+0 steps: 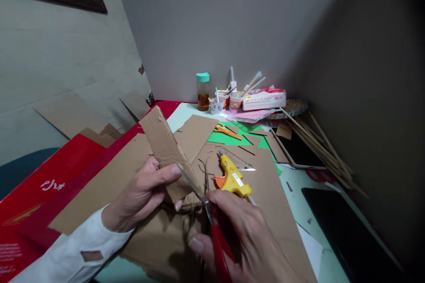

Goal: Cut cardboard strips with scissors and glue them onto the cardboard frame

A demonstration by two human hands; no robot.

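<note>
My left hand (142, 190) grips a narrow strip of cardboard (162, 137), thumb on its face and fingers behind. The strip is tilted, its far end raised to the upper left. My right hand (245, 234) is closed round red-handled scissors (219, 247), whose blade lies against the strip's lower right edge near my left thumb. Beneath both hands are larger cardboard sheets (282, 230). A yellow glue gun (232, 177) rests just beyond my right hand, with a clear set square (242, 163) beside it. Thin dark scraps lie near the scissors' tip.
Orange scissors (229, 131) lie on a green sheet (217, 138) farther back. A bottle (202, 92), cups holding sticks (235, 101) and a tissue pack (265, 98) stand by the wall. To the right are a tablet (302, 150), wooden sticks (318, 150) and a black slab (345, 234); a red box (59, 194) is at left.
</note>
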